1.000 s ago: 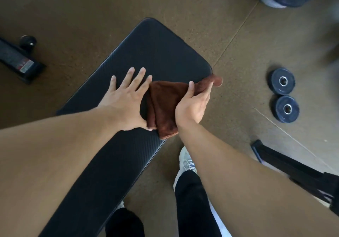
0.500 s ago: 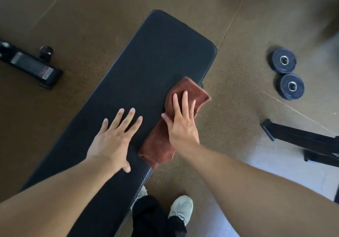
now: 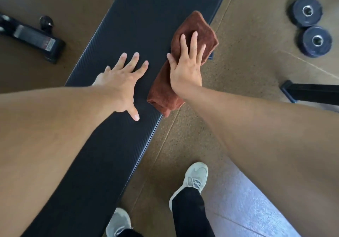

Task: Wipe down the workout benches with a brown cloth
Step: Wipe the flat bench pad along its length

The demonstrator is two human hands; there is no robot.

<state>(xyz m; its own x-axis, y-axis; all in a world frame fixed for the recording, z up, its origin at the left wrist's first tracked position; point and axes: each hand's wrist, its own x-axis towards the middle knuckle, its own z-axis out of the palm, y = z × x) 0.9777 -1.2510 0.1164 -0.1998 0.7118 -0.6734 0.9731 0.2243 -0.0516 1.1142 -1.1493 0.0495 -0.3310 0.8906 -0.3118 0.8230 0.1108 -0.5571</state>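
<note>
A long black padded bench [image 3: 156, 16] runs diagonally from the top centre to the bottom left. A folded brown cloth [image 3: 201, 27] lies along its right edge and hangs slightly over the side. My right hand [image 3: 185, 68] presses flat on the cloth, fingers spread and pointing up the bench. My left hand [image 3: 122, 82] rests flat on the bare pad just left of the cloth, fingers apart, holding nothing. My forearms hide much of the lower bench.
Two round black weight plates [image 3: 307, 14] [image 3: 316, 41] lie on the brown floor at the upper right. A black equipment foot [image 3: 34, 38] sits at the left, a black frame bar [image 3: 310, 93] at the right. My white shoes [image 3: 196, 178] stand beside the bench.
My right hand went from gripping the cloth near the bench's end to pressing it flat and sliding it back along the right edge. My left hand slid back along the pad too.
</note>
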